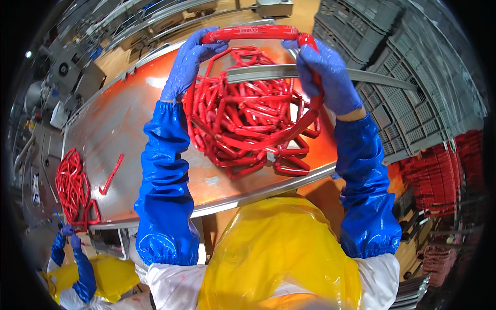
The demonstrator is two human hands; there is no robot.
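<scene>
Raised above a steel table [119, 126], a string of red sausages [250, 33] stretches between my two blue-gloved hands. My left hand [187, 64] is closed around one end of the taut sausage. My right hand [330, 77] grips the string where two links meet, and more links hang from it in a curve over the pile. A flat metal bar [266, 74] runs across the pile and passes behind my right hand; whether that hand touches it I cannot tell. Under it lies a large tangled heap of linked red sausages [253, 111].
Grey plastic crates [398, 98] are stacked at the right. Below them, red sausages [434, 175] hang in rows. At the table's left end lies a smaller sausage pile [72, 186], with a co-worker in a yellow apron [111, 276] beside it. Machinery [67, 70] stands far left.
</scene>
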